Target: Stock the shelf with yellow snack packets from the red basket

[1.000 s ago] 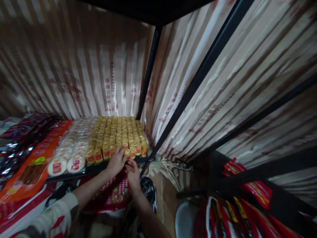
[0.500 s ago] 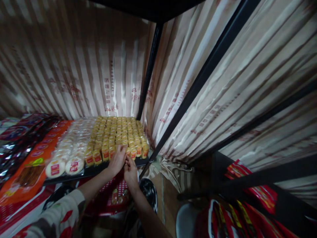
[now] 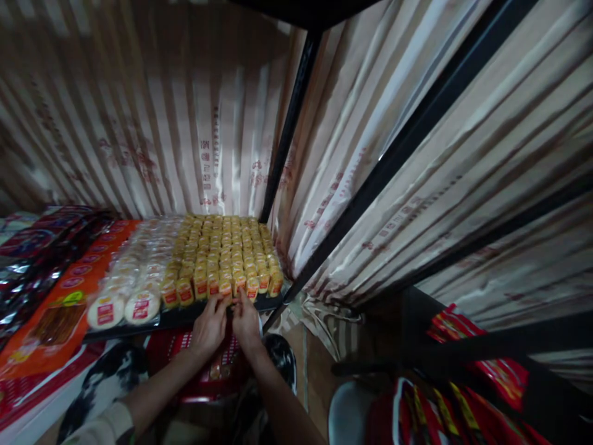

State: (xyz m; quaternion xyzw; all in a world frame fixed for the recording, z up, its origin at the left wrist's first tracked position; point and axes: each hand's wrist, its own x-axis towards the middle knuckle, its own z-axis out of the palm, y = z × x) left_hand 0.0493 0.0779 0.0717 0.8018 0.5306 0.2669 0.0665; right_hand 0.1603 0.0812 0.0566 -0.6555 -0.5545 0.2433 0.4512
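Note:
Rows of small yellow wrapped snack cakes (image 3: 231,247) with red labels stand packed together on the black shelf (image 3: 194,311). My left hand (image 3: 209,326) is at the front of these rows, its fingers bent together against the lower part of a front cake. Close beside it on the right, my right hand (image 3: 245,324) has its fingers drawn together, the index fingertip reaching up onto the label side of a neighbouring front cake. Whether something small sits between the right fingers is hidden. The fingertips of both hands are nearly touching.
White round wrapped cakes (image 3: 142,307) lie in two rows to the left, then an orange snack bag (image 3: 65,309) and dark shiny packets (image 3: 46,247). Below the shelf sits a red box (image 3: 208,386). A black metal post (image 3: 343,228) slants by the shelf's right corner. Red packets (image 3: 435,414) stand lower right.
Both hands have drawn slightly down and back from the cakes, with the left hand lower than before. A front cake formerly tilted at the fingertips now stands in line. The view has shifted slightly.

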